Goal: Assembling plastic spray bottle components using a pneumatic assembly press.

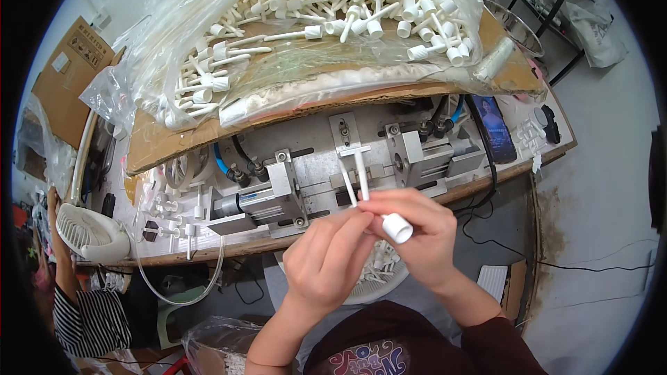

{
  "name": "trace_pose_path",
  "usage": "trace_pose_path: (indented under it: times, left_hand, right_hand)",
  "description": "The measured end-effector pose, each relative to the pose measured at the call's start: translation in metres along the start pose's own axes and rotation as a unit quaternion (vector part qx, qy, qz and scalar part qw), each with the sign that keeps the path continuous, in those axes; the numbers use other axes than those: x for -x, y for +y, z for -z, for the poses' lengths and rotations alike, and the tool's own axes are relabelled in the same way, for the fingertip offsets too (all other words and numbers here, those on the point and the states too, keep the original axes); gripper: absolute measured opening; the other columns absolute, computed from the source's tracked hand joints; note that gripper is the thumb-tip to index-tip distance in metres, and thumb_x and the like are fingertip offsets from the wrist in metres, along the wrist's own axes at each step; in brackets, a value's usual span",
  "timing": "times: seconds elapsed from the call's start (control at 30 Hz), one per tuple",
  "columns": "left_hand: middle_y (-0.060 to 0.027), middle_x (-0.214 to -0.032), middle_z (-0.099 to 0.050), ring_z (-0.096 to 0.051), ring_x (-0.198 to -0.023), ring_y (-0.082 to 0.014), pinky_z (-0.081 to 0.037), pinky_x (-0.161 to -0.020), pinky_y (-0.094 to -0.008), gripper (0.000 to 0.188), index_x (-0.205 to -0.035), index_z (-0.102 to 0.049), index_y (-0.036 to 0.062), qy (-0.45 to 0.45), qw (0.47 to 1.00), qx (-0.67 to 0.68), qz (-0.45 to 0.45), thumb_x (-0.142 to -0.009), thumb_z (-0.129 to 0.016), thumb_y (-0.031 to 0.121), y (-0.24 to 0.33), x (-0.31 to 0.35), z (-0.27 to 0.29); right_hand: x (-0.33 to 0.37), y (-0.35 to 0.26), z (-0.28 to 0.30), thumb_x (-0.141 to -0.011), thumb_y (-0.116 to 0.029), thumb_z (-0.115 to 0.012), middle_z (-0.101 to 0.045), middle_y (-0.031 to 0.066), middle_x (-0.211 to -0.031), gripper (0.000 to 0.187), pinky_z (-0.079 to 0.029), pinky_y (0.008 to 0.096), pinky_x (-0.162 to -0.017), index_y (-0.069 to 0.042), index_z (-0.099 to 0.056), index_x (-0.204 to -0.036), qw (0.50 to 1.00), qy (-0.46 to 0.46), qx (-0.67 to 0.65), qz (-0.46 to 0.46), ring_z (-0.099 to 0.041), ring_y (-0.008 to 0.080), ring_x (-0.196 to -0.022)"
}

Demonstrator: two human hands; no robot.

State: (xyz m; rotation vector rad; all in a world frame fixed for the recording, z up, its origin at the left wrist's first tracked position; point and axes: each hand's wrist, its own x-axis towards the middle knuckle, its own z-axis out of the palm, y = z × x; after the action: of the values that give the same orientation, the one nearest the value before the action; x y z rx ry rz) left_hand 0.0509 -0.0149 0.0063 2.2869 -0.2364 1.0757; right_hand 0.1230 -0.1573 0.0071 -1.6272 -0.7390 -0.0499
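My right hand (424, 232) is closed around a white capped applicator; its ribbed cap (397, 228) sticks out below the fingers and a white stem (361, 175) seems to run up from them. My left hand (321, 258) meets it at the fingertips, pinching a thinner white stick (349, 185). Where the two pieces meet is hidden by the fingers. Just beyond my hands is a metal bench fixture, with a left air cylinder (267, 203), a right air cylinder (434, 155) and an upright bracket (343, 132) between them.
Past the fixture, a cardboard sheet (156, 146) bears a clear plastic bag with many white capped sticks (313, 31). A phone (493, 128) lies at the right. Below my hands is a white basin (399, 279) of small parts. A fan (92, 232) and another person's striped sleeve (94, 319) are at left.
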Motion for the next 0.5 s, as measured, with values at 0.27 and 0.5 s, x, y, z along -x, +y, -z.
trace_pose_path:
  times: [0.27,0.5]
  left_hand:
    - [-0.0118,-0.103,-0.069,-0.071,-0.081,-0.0210,-0.058,-0.068,-0.0301,0.037,-0.106,-0.073,0.0018,-0.066,0.990,0.016,0.121,-0.071,-0.085,-0.001,0.003,0.007,0.010]
    - [-0.0101,-0.116,-0.072,-0.069,-0.073,-0.0174,-0.051,-0.060,-0.0296,0.031,-0.105,-0.074,0.0017,-0.142,0.979,-0.143,0.037,-0.075,-0.079,0.008,-0.011,0.014,-0.003]
  right_hand:
    - [0.007,-0.004,0.010,-0.088,0.004,-0.070,-0.070,0.0141,-0.112,0.022,-0.057,0.0276,-0.082,0.001,-0.074,-0.110,0.987,0.050,-0.109,-0.106,-0.069,0.0154,-0.094]
    - [0.013,0.012,0.017,-0.094,-0.027,-0.071,-0.053,0.0256,-0.137,0.055,-0.054,0.0375,-0.094,0.011,-0.057,-0.131,0.991,0.041,-0.115,0.053,-0.065,0.0280,-0.112]
